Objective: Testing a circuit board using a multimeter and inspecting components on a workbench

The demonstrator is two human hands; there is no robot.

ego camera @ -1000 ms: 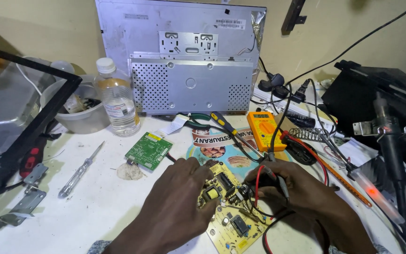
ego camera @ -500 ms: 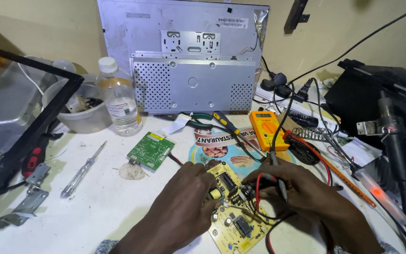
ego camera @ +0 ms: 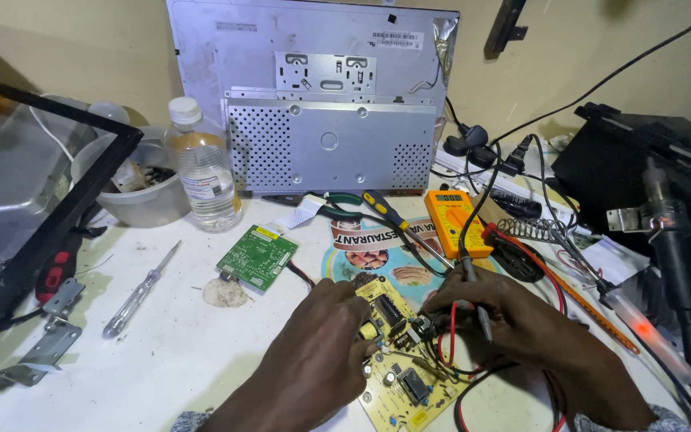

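Note:
A yellow circuit board (ego camera: 400, 382) lies on the white table (ego camera: 161, 352) in front of me. My left hand (ego camera: 317, 344) rests on the board's left side, fingers curled onto its parts. My right hand (ego camera: 513, 320) holds a thin black probe (ego camera: 477, 300) upright, its tip down on the board, with red and black leads (ego camera: 449, 360) looping beneath. An orange multimeter (ego camera: 451, 222) sits just beyond my right hand.
A green circuit board (ego camera: 256, 258) and a clear-handled screwdriver (ego camera: 139, 292) lie to the left. A plastic bottle (ego camera: 201, 168), a grey bowl (ego camera: 133, 204), pliers (ego camera: 341, 204) and a monitor's metal back (ego camera: 321, 104) stand behind. A soldering iron (ego camera: 673, 240) is at the right.
The view has shifted slightly. Both hands stay on the yellow board; the right hand's probe has moved a little on it.

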